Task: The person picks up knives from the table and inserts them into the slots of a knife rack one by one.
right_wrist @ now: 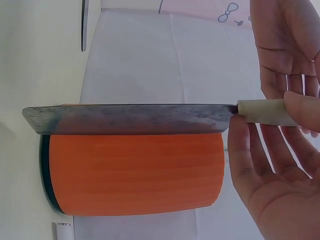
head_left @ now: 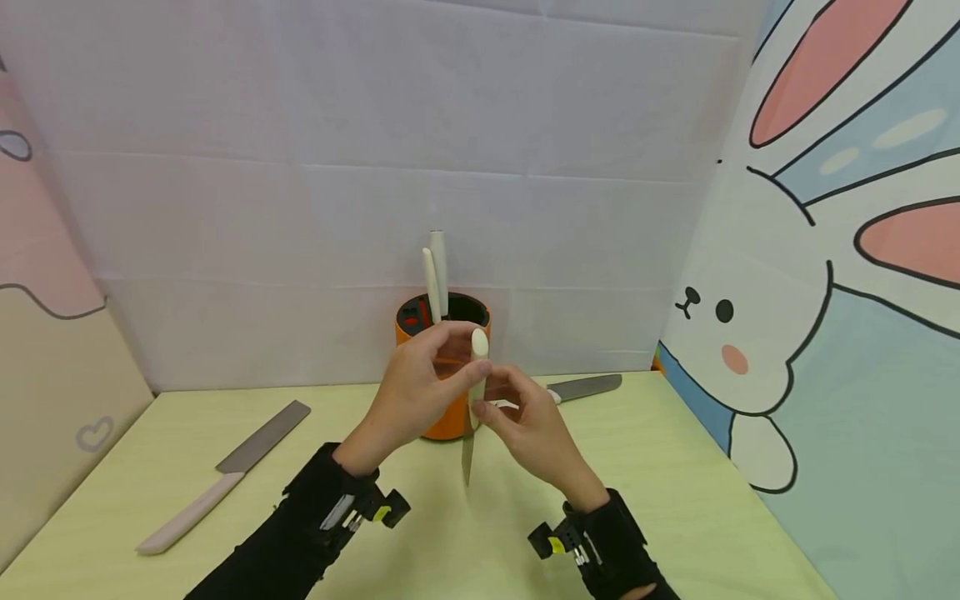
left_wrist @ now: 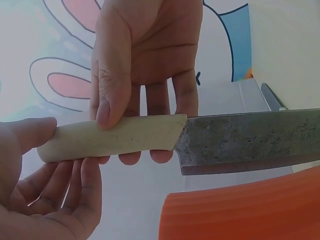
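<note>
A kitchen knife with a cream handle [left_wrist: 135, 135] hangs upright, its broad steel blade [right_wrist: 140, 119] pointing down at the table. My left hand [head_left: 416, 383] pinches the handle's top end between thumb and fingers. Lower on the same handle, close to the blade, my right hand [head_left: 536, 433] grips with thumb and fingers. Just behind the knife stands an orange round knife holder [head_left: 447, 423] with a black top. Two pale-handled knives [head_left: 439, 267] stick up out of it. In the head view the hands cover part of the holder.
A cleaver-like knife [head_left: 258, 442] with a pale handle lies on the table at left. Another knife [head_left: 588, 387] lies at the back right, its handle partly behind my right hand. A white sheet [head_left: 300, 208] hangs behind, with a rabbit-printed panel [head_left: 750, 350] at right.
</note>
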Demonstrator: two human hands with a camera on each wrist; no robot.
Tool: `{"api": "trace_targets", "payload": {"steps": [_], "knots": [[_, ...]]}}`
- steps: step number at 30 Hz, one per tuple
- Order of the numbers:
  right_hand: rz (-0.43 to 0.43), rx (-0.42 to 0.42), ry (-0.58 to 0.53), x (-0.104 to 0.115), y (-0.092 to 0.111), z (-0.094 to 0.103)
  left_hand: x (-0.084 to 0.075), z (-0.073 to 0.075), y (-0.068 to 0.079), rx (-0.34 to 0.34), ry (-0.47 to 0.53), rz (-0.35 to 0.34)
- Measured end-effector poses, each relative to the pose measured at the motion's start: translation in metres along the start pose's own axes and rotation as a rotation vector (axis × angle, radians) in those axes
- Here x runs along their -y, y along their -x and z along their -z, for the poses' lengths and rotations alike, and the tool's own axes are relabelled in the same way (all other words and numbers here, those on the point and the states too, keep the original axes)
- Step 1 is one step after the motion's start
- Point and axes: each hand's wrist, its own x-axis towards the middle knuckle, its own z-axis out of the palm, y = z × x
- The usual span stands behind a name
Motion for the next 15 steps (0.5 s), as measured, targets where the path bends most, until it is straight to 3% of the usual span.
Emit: {"api": "trace_targets", "payload": {"steps": [4, 11, 15], "knots": [[0.008, -0.008, 0.004, -0.001, 0.000, 0.002, -0.008, 0.003, -0.004, 0.000, 0.004, -0.006], [0.007, 0.004, 0.001, -0.003, 0.000, 0.006, -0.042, 0.017, -0.016, 0.011, 0.045, -0.009], [-0.012, 0.036, 0.033, -0.005, 0.001, 0.010, -0.039, 0.023, -0.029, 0.030, 0.041, -0.013]]}}
